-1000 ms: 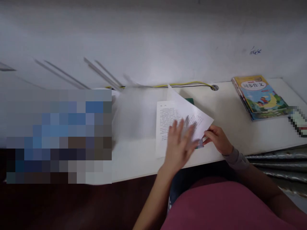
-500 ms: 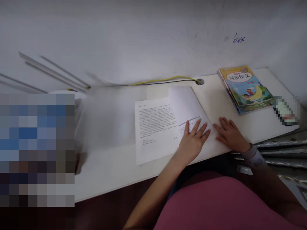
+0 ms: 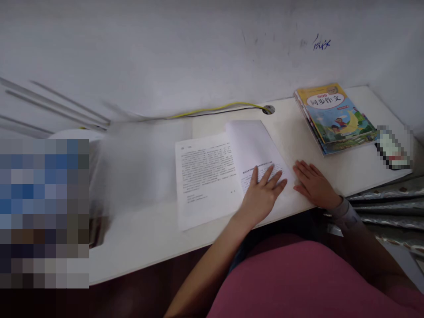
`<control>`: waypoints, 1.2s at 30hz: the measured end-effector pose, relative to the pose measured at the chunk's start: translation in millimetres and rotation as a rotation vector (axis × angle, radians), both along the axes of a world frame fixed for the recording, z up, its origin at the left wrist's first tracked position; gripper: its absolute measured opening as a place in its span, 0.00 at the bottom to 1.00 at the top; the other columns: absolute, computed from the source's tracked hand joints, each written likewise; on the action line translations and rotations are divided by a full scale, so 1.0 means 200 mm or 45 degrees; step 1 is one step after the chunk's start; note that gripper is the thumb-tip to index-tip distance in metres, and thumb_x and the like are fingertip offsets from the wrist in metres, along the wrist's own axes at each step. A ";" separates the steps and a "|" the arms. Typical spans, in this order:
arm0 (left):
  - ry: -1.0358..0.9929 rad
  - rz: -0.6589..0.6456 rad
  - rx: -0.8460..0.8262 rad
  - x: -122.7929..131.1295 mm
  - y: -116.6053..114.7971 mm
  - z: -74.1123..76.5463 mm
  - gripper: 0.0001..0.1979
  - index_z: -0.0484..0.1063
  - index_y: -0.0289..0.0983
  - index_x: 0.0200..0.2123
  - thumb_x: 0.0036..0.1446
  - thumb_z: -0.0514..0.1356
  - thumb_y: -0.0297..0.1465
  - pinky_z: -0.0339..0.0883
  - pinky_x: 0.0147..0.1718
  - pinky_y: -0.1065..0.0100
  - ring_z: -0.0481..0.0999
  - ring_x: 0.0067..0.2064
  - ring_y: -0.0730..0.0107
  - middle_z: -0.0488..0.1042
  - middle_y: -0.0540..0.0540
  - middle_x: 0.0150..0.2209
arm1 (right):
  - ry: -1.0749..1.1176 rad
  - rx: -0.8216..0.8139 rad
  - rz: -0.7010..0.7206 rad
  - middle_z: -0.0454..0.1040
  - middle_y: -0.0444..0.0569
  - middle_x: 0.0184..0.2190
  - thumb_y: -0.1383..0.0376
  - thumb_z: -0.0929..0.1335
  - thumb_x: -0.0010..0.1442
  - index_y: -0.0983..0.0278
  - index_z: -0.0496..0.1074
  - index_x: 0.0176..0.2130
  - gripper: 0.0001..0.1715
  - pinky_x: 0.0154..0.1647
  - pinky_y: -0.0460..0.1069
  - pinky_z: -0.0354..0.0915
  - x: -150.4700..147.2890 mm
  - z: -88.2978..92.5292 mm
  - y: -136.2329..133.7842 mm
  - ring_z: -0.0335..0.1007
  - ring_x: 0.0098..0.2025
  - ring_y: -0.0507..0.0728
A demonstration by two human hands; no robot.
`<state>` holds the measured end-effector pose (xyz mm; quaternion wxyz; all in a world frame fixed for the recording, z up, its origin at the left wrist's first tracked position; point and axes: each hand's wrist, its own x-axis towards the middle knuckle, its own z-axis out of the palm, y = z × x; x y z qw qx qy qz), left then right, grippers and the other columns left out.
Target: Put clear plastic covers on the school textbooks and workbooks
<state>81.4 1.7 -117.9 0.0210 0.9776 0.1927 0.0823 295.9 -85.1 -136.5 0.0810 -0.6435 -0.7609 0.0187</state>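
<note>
Printed pages (image 3: 207, 172) lie open on the white desk (image 3: 145, 234); whether they are bound as a book I cannot tell. My left hand (image 3: 261, 194) rests spread on the right-hand page, its fingers over the printed text. The upper part of that page is blank and slightly curved. To the right of the pages, my right hand (image 3: 314, 183) lies flat on the desk with its fingertips near the page edge. Neither hand holds anything. A band is around my right wrist.
A stack of books with a colourful cover (image 3: 341, 115) lies at the back right. A pixelated object (image 3: 394, 150) is beside it. Yellow and black cables (image 3: 212, 108) run along the wall into a desk hole (image 3: 268, 110). A blurred area covers the far left.
The whole view has shifted slightly, so the desk, pages and books appear further left. Both hands stay in place, the left on the page and the right beside it.
</note>
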 end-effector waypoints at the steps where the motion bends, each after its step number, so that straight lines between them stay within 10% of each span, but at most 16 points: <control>1: 0.006 -0.003 -0.001 0.01 0.00 0.00 0.21 0.65 0.42 0.58 0.63 0.52 0.26 0.46 0.60 0.35 0.54 0.66 0.48 0.64 0.43 0.61 | 0.005 0.005 -0.004 0.54 0.62 0.65 0.55 0.55 0.67 0.72 0.55 0.63 0.33 0.64 0.60 0.50 0.00 0.00 0.00 0.46 0.68 0.61; 18: 0.098 0.026 -0.010 -0.03 -0.03 0.05 0.20 0.66 0.42 0.57 0.64 0.50 0.27 0.53 0.58 0.39 0.60 0.63 0.49 0.65 0.43 0.60 | -0.006 -0.008 -0.001 0.50 0.61 0.66 0.54 0.59 0.65 0.64 0.59 0.63 0.31 0.63 0.63 0.49 -0.01 0.00 0.00 0.42 0.68 0.65; 26: 0.052 0.119 -0.076 0.07 -0.10 -0.02 0.31 0.59 0.46 0.62 0.58 0.53 0.50 0.49 0.58 0.35 0.56 0.64 0.40 0.58 0.38 0.64 | -0.010 0.036 -0.011 0.55 0.61 0.65 0.56 0.57 0.67 0.70 0.57 0.63 0.31 0.64 0.61 0.50 -0.01 -0.01 0.00 0.46 0.67 0.63; 36: 0.011 0.185 -0.111 0.13 -0.15 -0.05 0.34 0.58 0.45 0.62 0.56 0.53 0.52 0.45 0.56 0.30 0.52 0.64 0.33 0.56 0.35 0.65 | 0.090 0.031 -0.013 0.53 0.63 0.65 0.53 0.54 0.67 0.73 0.53 0.64 0.35 0.64 0.61 0.49 0.01 -0.01 -0.01 0.44 0.68 0.61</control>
